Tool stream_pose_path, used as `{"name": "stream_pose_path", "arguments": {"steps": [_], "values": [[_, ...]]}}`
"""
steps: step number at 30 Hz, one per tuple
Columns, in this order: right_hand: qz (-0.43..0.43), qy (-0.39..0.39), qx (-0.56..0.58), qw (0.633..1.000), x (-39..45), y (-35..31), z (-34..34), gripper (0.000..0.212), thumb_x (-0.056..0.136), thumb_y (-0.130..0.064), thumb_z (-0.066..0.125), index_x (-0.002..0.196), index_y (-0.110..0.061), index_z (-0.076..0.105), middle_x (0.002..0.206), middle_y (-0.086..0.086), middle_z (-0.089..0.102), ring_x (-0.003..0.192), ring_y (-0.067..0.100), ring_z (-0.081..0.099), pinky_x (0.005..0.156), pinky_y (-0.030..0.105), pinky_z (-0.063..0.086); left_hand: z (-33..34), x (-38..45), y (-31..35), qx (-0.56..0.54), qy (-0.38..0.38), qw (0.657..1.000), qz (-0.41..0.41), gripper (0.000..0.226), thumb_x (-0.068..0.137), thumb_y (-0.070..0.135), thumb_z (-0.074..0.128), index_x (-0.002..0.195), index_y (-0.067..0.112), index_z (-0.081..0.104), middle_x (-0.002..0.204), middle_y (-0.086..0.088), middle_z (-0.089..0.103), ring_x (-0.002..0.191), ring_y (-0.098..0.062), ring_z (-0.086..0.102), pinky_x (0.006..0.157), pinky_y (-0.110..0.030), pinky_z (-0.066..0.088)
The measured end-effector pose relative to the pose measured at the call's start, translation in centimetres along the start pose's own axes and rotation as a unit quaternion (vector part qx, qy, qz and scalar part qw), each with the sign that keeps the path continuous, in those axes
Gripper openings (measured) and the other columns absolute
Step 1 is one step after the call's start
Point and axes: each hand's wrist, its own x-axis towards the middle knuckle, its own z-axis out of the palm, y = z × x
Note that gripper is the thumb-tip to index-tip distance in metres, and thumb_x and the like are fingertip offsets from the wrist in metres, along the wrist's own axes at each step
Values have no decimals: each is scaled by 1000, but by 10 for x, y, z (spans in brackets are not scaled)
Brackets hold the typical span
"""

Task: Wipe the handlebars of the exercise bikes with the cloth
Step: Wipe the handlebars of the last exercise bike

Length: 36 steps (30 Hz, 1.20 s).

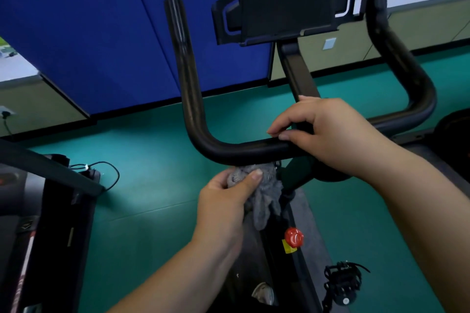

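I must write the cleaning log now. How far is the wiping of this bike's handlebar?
Done: nothing shows as wiped. In hand: the left hand holds the grey cloth just under the handlebar; the right hand grips its middle. Left: both upright arms, apparently untouched.

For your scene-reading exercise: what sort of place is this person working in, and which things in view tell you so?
Most likely a gym or fitness room. An exercise bike's black handlebars fill the view, with its red knob and a pedal below, and what looks like a treadmill stands on the left.
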Motion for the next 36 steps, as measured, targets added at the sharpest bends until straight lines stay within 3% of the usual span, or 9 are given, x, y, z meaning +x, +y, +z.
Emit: {"name": "stream_pose_path", "arguments": {"steps": [3,10,14,20,24,26,28,31,36], "values": [[-3,1,1,1000,1,0,0,18,82,-18,72,87,-35,72,87,-22,65,109,11,60,115,33,29,14,0,-3,-3,-3,1000,-20,15,77,-4,67,92,0,66,84,-15,73,74,-25,70,66,-30,56],[-19,17,-6,1000,-1,2,4,16,83,-18,70,90,-32,73,91,-17,69,93,3,60,113,33,31,31,-4,-8,4,-10,999,-36,16,78,-1,69,94,-1,67,89,-18,73,82,-30,70,78,-39,57],[-5,14,0,1000,-2,1,2,17,84,-20,69,91,-35,72,95,-17,69,107,7,58,115,31,28,-2,-9,6,14,51,998,14,16,76,0,68,92,-2,66,83,-18,72,71,-26,69,66,-30,57],[10,21,3,1000,-3,-2,0,16,85,-18,68,93,-31,73,96,-15,70,108,1,53,112,17,21,-40,-9,37,52,151,978,132,35,74,7,71,109,10,67,95,-10,73,84,-22,70,82,-36,56],[1,25,5,1000,-3,-5,1,17,83,-14,69,91,-28,74,83,-26,61,90,-1,57,107,19,32,-40,-8,65,218,144,912,318,36,78,4,71,105,27,66,95,9,70,79,-2,67,66,-18,55],[1,21,5,1000,-4,-7,1,17,83,-14,69,92,-28,74,80,-31,56,87,-3,54,101,16,34,-37,0,74,387,90,828,395,42,78,8,72,110,33,62,108,22,61,98,-1,61,83,-30,55],[3,21,4,1000,-3,-7,1,17,83,-15,69,92,-29,74,84,-27,60,90,-3,55,95,10,35,-36,9,70,506,21,742,439,45,80,12,70,120,29,58,121,23,52,121,-6,47,107,-41,38],[14,42,23,999,-3,-3,2,19,84,-12,68,92,-28,73,88,-24,61,93,-5,52,82,-3,33,-35,18,58,496,-9,742,452,41,81,-2,65,118,16,60,124,3,54,128,-10,41,111,-21,28],[-10,116,27,993,1,4,6,24,82,-1,65,91,-21,73,92,-13,63,92,6,59,88,15,42,4,19,39,524,-96,692,488,33,78,5,53,110,10,62,108,-2,57,106,-18,51,99,-43,40]]}}
